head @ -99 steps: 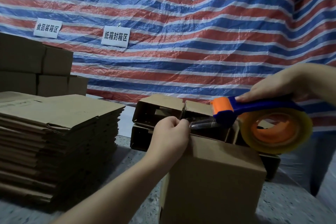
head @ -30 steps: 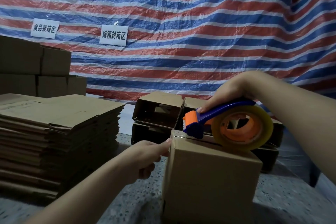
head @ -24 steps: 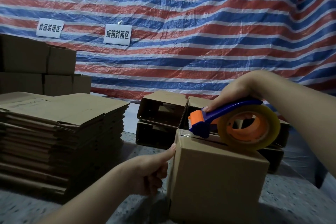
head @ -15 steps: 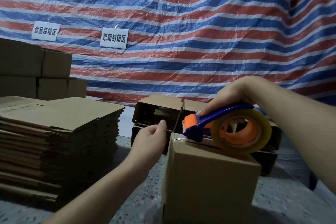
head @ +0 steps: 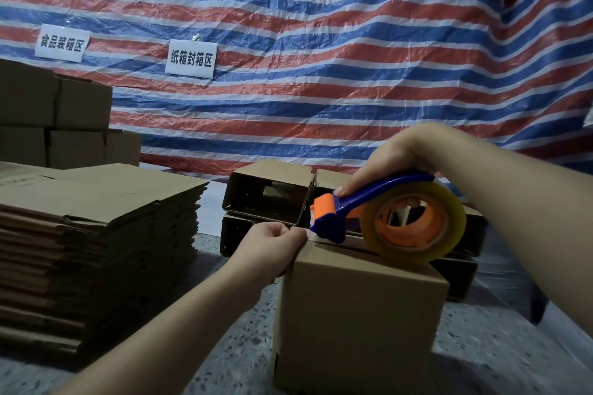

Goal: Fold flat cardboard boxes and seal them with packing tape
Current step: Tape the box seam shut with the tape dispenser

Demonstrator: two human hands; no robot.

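Two hands work at the box [head: 356, 321] standing on the table [head: 244, 356]. Left of the box lies a stack of flats [head: 96, 234]. The left hand [head: 269, 248] pinches the tape end at the box's top left corner. The right hand [head: 394, 163] grips the dispenser [head: 378, 218], which rests on the box top.

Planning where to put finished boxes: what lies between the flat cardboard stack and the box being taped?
In the head view, only the left forearm crosses over bare speckled floor between the stack and the box.
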